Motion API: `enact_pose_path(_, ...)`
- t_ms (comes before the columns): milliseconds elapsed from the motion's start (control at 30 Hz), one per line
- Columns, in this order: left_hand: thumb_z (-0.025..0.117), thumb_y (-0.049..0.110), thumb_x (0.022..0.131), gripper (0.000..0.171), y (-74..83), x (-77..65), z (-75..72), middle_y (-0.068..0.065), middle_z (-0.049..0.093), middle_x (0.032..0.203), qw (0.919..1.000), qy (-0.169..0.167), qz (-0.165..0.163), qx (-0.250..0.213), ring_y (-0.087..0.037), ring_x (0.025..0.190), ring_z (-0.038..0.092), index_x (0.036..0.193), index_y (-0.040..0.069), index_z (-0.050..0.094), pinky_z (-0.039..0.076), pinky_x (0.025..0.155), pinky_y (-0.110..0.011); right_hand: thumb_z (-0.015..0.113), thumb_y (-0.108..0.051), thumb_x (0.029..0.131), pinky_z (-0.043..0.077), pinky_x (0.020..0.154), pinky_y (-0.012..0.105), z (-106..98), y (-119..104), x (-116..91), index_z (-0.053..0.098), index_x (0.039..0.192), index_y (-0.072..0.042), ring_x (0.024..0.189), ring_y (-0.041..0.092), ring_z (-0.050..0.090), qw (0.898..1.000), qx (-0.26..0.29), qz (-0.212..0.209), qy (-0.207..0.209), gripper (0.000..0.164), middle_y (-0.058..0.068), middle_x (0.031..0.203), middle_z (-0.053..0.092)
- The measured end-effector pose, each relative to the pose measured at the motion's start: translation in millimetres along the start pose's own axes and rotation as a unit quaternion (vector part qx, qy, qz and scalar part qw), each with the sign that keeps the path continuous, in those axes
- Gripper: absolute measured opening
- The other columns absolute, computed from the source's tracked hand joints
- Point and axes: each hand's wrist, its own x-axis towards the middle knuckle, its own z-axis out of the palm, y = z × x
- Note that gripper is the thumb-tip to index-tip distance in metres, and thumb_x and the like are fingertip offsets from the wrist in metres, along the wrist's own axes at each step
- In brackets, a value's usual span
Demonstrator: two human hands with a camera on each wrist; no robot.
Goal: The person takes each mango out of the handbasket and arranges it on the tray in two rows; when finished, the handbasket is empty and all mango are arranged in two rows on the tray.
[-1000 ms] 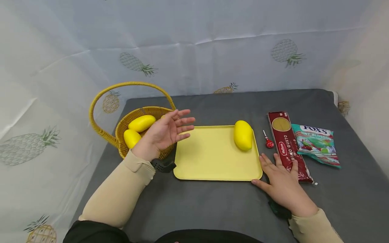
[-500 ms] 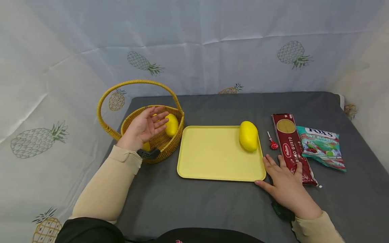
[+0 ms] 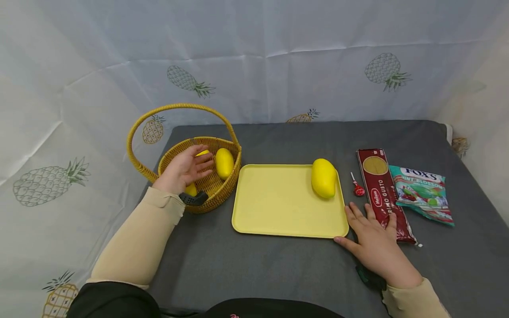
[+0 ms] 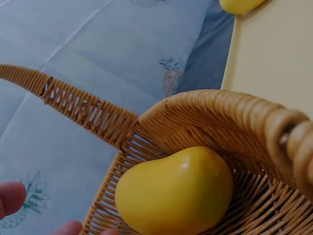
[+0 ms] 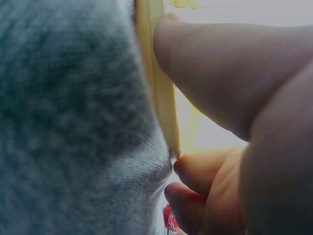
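Observation:
My left hand (image 3: 180,170) reaches into the yellow wicker basket (image 3: 218,196), its fingers extended and holding nothing. Close to the fingertips lies a yellow mango (image 3: 224,163); in the left wrist view this mango (image 4: 176,191) rests against the woven wall. Other yellow fruits in the basket are partly hidden by the hand. My right hand (image 3: 374,245) lies spread at the near right corner of the pale yellow tray (image 3: 274,203), with thumb and index fingertips at its edge. Its other fingers reach the red pasta packet (image 3: 379,190). One mango (image 3: 323,178) sits on the tray's right side.
A red lollipop (image 3: 358,190) lies between the tray and the packet. Right of the packet is a green Fox's candy bag (image 3: 423,190). The basket's tall handle (image 3: 183,106) arches above the left hand. Pineapple-print cloth (image 3: 258,84) hangs behind the grey table (image 3: 270,265).
My left hand has moved left from over the basket's right rim and lowered into the basket. The view has shifted slightly. My right hand stays by the tray corner.

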Motion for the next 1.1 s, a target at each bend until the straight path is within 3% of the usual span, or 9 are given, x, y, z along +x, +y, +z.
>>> enact_pose_path(167,0.041,0.041,0.12,0.067,0.0,4.1,2.9,-0.005,0.012,0.187,0.9987,0.031,-0.039,-0.006,-0.029,0.171,0.02,0.18,0.024,0.014,0.03,0.136,-0.048,0.076,-0.066,0.096,-0.031,0.114,0.084,-0.8,0.0,-0.2,0.035,0.171,0.001,0.164,0.063,0.01,1.0,0.0,0.001,0.0,0.108,0.029,0.177,0.029)
enact_pose_path(400,0.04,0.041,0.12,0.074,1.4,11.6,7.4,-0.006,0.004,0.188,0.9975,0.014,-0.069,0.009,-0.031,0.173,0.014,0.18,0.019,0.003,0.03,0.136,-0.049,0.076,-0.065,0.097,-0.031,0.114,0.083,-1.3,0.3,-0.5,0.034,0.171,0.001,0.164,0.063,0.009,1.0,0.004,-0.002,0.001,0.108,0.03,0.177,0.028)
enact_pose_path(667,0.041,0.039,0.12,0.072,-1.1,21.1,13.4,-0.011,0.012,0.186,0.9961,0.007,-0.077,0.043,-0.036,0.169,0.026,0.18,0.015,0.007,0.034,0.134,-0.051,0.076,-0.065,0.096,-0.031,0.114,0.083,-0.1,0.2,1.1,0.034,0.171,0.0,0.164,0.062,0.009,1.0,0.006,-0.003,-0.001,0.108,0.029,0.177,0.028)
enact_pose_path(833,0.046,0.033,0.119,0.074,-2.6,27.4,15.7,-0.011,0.011,0.186,0.9945,0.017,-0.085,0.058,-0.035,0.168,0.029,0.179,0.02,0.006,0.036,0.133,-0.049,0.076,-0.066,0.096,-0.032,0.114,0.083,0.3,0.8,2.0,0.034,0.171,0.0,0.164,0.062,0.008,1.0,0.006,0.0,-0.006,0.109,0.029,0.178,0.027)
enact_pose_path(900,0.048,0.03,0.119,0.076,-2.5,28.4,16.7,-0.011,0.008,0.186,0.9932,0.015,-0.09,0.073,-0.035,0.168,0.029,0.18,0.02,0.003,0.037,0.132,-0.048,0.076,-0.066,0.096,-0.032,0.114,0.082,0.3,1.3,2.3,0.033,0.171,0.0,0.165,0.062,0.008,1.0,0.006,0.002,-0.009,0.109,0.029,0.178,0.027)
enact_pose_path(1100,0.049,0.02,0.118,0.077,-3.0,31.3,18.6,-0.016,0.019,0.183,0.9856,-0.01,-0.096,0.139,-0.037,0.164,0.036,0.18,0.016,0.002,0.042,0.129,-0.047,0.076,-0.067,0.096,-0.033,0.113,0.082,-0.3,2.3,1.7,0.036,0.17,0.002,0.163,0.064,0.01,1.0,0.01,0.0,-0.008,0.108,0.031,0.176,0.029)
